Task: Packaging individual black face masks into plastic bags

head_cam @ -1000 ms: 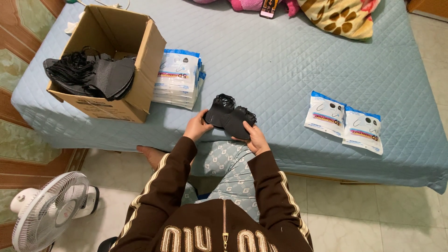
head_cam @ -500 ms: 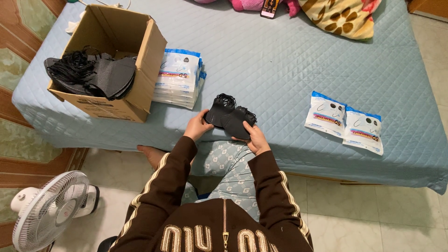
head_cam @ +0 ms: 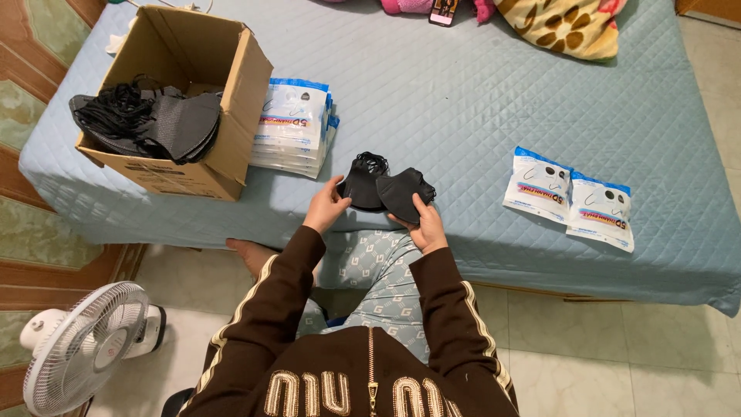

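**Black masks fanned apart at the bed's edge**

A second ago the masks sat as one tight bundle between both hands; now the stack has spread, with one mask slid rightward off the rest. The left hand has shifted slightly outward, fingers curled lightly against the left side of the pile. The right hand grips the lower edge of the separated mask, thumb on top and fingers beneath.

The masks are matte black fabric, folded into curved, pointed shapes, with thin ear loops bunched in a tangle at the top. They lie on the bed, near its front edge, on a pale blue quilted cover stitched in diamonds.

To the left, an open cardboard box holds more black masks draped over its rim. A stack of glossy packets leans just beside it. Two more flat packets lie well apart to the right. A white fan stands on the tiled floor.
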